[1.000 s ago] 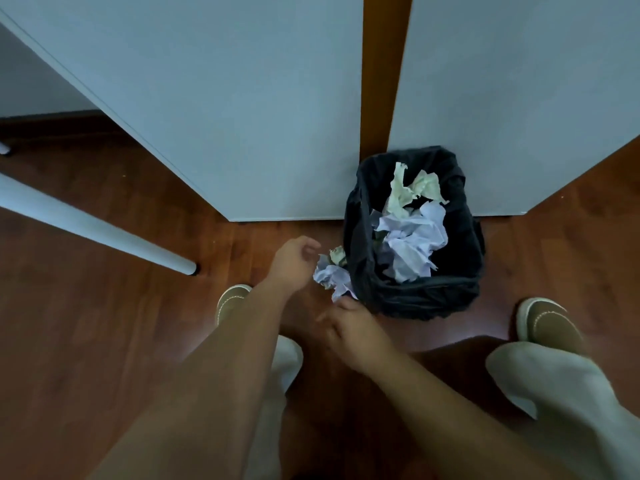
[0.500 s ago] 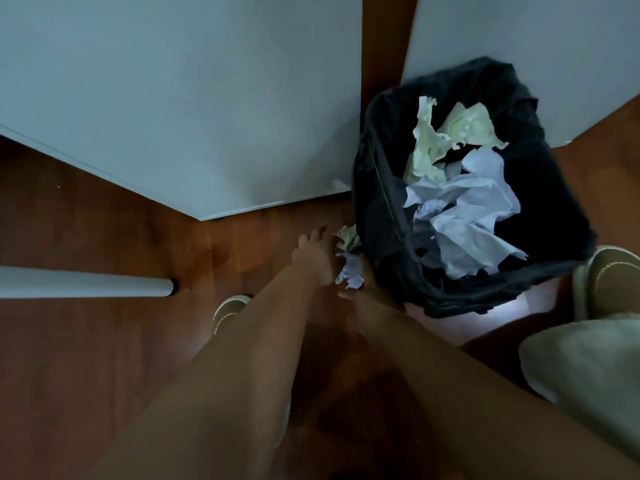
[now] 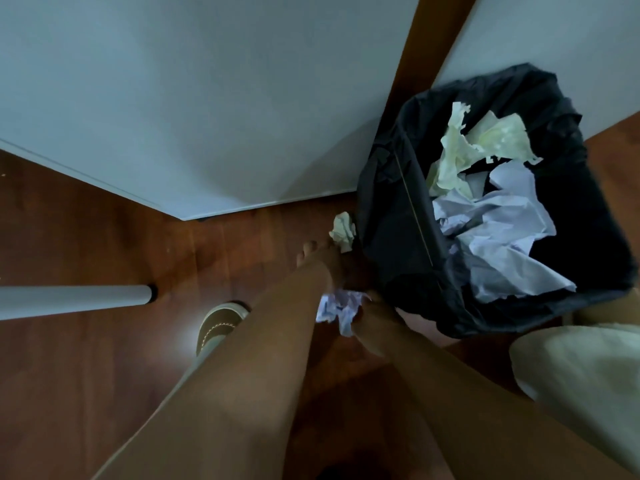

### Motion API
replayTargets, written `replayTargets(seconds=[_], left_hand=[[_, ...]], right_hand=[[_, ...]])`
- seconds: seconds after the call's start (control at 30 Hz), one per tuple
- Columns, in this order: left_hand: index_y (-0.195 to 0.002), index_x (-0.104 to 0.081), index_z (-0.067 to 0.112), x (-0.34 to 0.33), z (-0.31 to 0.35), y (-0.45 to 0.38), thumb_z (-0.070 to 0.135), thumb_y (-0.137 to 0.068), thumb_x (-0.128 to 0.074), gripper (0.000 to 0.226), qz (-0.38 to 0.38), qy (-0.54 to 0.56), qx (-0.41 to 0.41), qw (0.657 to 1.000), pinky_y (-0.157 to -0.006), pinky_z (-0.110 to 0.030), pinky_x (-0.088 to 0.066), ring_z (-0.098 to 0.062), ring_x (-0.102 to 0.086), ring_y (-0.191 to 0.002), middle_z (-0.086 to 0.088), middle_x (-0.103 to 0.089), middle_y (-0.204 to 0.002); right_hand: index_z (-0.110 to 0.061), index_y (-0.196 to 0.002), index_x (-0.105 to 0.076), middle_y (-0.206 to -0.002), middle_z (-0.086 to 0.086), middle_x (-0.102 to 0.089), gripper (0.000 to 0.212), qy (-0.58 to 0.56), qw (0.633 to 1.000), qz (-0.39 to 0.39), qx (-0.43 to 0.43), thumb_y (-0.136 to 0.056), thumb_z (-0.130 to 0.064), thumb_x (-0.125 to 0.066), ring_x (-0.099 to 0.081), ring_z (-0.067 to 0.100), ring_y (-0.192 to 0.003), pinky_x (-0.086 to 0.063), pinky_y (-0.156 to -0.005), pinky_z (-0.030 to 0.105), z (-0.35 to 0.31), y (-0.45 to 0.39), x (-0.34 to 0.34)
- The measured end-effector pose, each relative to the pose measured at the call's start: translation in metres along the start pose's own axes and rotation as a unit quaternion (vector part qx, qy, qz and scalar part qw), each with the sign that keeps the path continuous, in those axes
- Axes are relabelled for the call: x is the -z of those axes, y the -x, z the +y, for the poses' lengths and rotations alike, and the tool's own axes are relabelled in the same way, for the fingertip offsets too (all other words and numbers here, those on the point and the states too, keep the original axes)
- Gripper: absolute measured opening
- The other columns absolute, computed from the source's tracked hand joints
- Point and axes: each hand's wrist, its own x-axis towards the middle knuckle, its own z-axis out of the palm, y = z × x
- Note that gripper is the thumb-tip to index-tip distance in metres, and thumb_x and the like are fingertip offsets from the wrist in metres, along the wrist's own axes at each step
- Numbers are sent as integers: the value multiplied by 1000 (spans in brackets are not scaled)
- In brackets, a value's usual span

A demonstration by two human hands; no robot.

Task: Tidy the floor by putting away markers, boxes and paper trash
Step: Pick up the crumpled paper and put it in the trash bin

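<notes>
A black-lined waste bin [image 3: 391, 216] stands on the wooden floor at the right, holding crumpled lavender paper [image 3: 502, 230] and pale green paper [image 3: 485, 140]. A small pale green paper wad [image 3: 343, 233] lies on the floor against the bin's left side. My left hand [image 3: 320, 259] reaches down to it and its fingertips touch the wad; the frame does not show a grip. Nearer to me, my right hand [image 3: 372, 322] is closed on a crumpled lavender paper wad [image 3: 337, 310], just left of the bin's near corner.
Two white table tops [image 3: 194, 98] hang over the floor, with a gap between them above the bin. A white table leg [image 3: 76, 299] ends at the left. My shoes [image 3: 218, 323] and light trousers [image 3: 575, 375] flank the arms.
The view has closed in on the bin. My right hand has taken the lavender wad and drawn it back from the bin's side. My left hand has stayed by the green wad.
</notes>
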Motion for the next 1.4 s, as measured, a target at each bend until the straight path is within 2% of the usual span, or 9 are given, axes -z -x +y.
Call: replayTargets(seconds=[0.13,0.3,0.5,0.57,0.77,0.9,1.1,1.27,1.4], left_hand=[[-146,-37,23,15,-26,16,45,-92,-50,60,3,-5,-26,1000,-108,-47,-28,-35,-24,-136,-1,-29,-154],[-150,-32,25,36,-47,68,35,-91,-54,64,27,46,7,999,-110,-44,-27,-30,-18,-140,6,-26,-155],[-146,-42,19,72,-18,128,24,-88,-57,60,193,73,-68,976,-107,-36,-33,-29,-38,-130,0,-41,-149],[-145,-43,19,90,4,151,24,-87,-57,61,220,70,-103,968,-108,-36,-32,-28,-40,-130,-1,-43,-148],[-147,-40,17,135,51,220,16,-88,-55,61,323,101,-141,930,-113,-40,-31,-28,-37,-132,-5,-40,-151],[-149,-37,21,161,74,253,17,-91,-55,61,359,130,-147,912,-113,-27,-19,-23,-30,-135,0,-37,-153],[-150,-35,22,183,128,265,32,-97,-49,56,339,66,-179,921,-115,-29,-17,-22,-26,-139,1,-34,-155],[-135,-55,29,175,145,247,34,-99,-46,38,283,81,-141,945,-115,-31,-18,-24,-25,-141,4,-31,-157],[-131,-57,26,155,142,234,31,-97,-51,35,258,228,-22,939,-115,-34,-25,-28,-36,-136,-7,-40,-146]], right_hand=[[-16,-94,-75,-101,-2,-74,28,-19,996,91,7,-84,-28,-52,-68,3,-97,-32,-100,19,-2,23,-6],[-12,-125,-57,-126,9,-59,34,-146,987,40,-44,-94,-23,-48,-59,23,-109,-45,-89,25,5,68,-16],[-6,-111,-63,-120,8,-63,27,-215,976,44,-5,-98,-21,-45,-60,18,-107,-42,-96,20,-6,129,10],[-5,-104,-66,-115,9,-64,33,-244,966,81,19,-95,-30,-47,-61,18,-107,-42,-96,21,-16,158,32],[-17,-140,-48,-147,-8,-36,47,-248,946,182,100,-93,-22,-53,-37,6,-134,-24,-103,10,-13,233,78],[-15,-137,-51,-142,-14,-38,43,-235,926,278,102,-95,-20,-54,-44,1,-118,-32,-96,13,6,269,124],[-15,-129,-60,-150,-6,-42,37,-212,871,443,13,-93,-18,-52,-60,19,-111,-43,-87,23,51,277,190],[-17,-113,-69,-163,-3,-9,26,-96,927,360,48,-90,-20,-58,-62,22,-107,-46,-76,26,78,248,211],[-10,-107,-65,-141,7,-52,22,-208,910,357,25,-87,-9,-58,-61,28,-108,-39,-79,22,93,232,227]])
